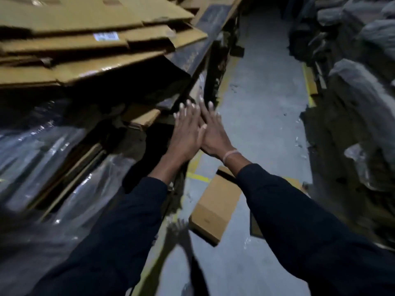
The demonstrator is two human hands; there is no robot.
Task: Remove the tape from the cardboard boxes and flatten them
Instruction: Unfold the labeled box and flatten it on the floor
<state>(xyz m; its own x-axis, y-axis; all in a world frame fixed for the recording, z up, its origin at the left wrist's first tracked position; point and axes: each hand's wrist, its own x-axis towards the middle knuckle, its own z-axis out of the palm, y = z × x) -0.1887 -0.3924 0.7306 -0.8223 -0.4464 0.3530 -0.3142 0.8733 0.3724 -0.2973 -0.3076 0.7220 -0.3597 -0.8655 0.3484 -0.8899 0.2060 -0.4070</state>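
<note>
Both arms reach forward in dark sleeves. My left hand [186, 130] and my right hand [211, 129] meet in mid-air with straight fingers, the left overlapping the right, and hold nothing. They hover beside the end of a rack on the left. Flattened cardboard boxes [92, 41] lie stacked at the upper left; one bears a white label [106, 36]. An unflattened cardboard box [215, 204] lies on the grey floor below my right forearm. A small cardboard piece [143, 118] juts from the rack just left of my left hand.
Clear plastic-wrapped bundles [49, 159] fill the lower left rack. Dark wrapped goods [361, 97] line the right side. A grey aisle floor [263, 99] with yellow lines [197, 177] runs ahead between them. Bits of plastic litter the floor.
</note>
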